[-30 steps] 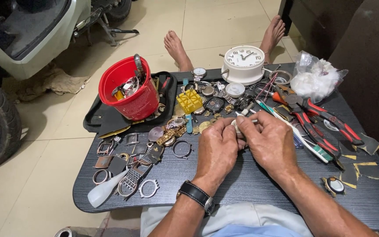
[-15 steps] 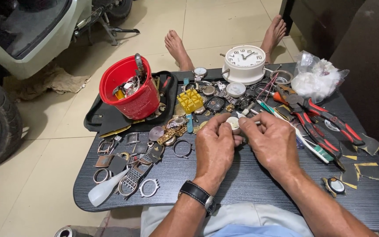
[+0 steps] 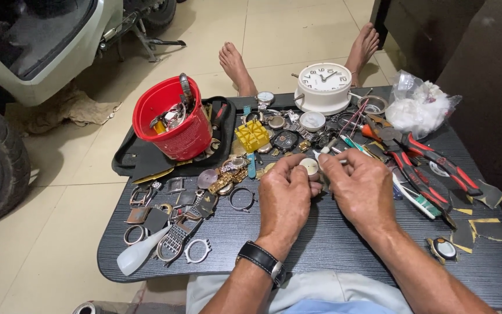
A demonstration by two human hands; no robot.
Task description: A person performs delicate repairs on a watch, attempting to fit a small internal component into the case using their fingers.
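My left hand (image 3: 284, 200), with a black watch on its wrist, pinches a small round white watch part (image 3: 308, 167) over the dark table (image 3: 332, 244). My right hand (image 3: 362, 189) sits right beside it, fingers closed around a thin tool (image 3: 323, 154) whose tip reaches the round part. Both hands hover above the middle of the table, just in front of a heap of watch cases and parts (image 3: 280, 131).
A red bucket (image 3: 172, 122) of metal bits stands on a black tray at the back left. A white clock (image 3: 323, 86) and a plastic bag (image 3: 419, 107) are at the back. Red-handled pliers (image 3: 431, 160) lie right; watch straps and bezels (image 3: 175, 229) lie left. Two bare feet rest beyond the table.
Both hands stay together over the same spot; the fingers have shifted slightly around the small round part.
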